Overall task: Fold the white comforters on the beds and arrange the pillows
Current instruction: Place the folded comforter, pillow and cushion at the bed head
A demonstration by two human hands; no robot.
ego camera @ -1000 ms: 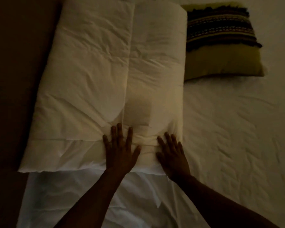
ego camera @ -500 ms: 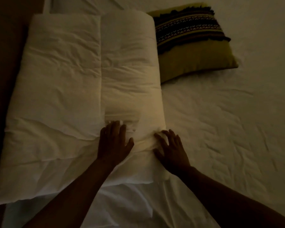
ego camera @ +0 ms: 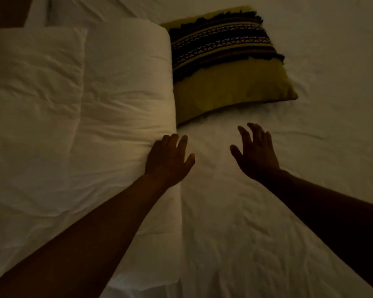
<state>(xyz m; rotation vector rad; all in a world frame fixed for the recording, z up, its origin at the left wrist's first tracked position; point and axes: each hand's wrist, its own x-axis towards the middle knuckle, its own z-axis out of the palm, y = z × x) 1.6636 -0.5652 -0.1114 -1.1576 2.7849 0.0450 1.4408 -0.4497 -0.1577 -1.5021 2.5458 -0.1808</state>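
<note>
Pressing into the right edge of the folded comforter [ego camera: 108, 117] with the left hand [ego camera: 167, 160] — fingers straight, gripping nothing, tips dug into the soft side. Hovering over the bare sheet [ego camera: 256, 233] with the right hand [ego camera: 256, 153], fingers spread and loose, holding nothing either. Lying along the left of the bed, that comforter, long axis running away from the body, already doubled into a thick block. Sitting just beyond it and ahead of both hands — the olive pillow [ego camera: 230, 82] with the patterned band, near corner tucked against the comforter's side. Reaching for the pillow looking like the likely next step: right hand nearer, a short way forward and slightly left of its fingertips. Dim light, so finer detail staying unclear.
</note>
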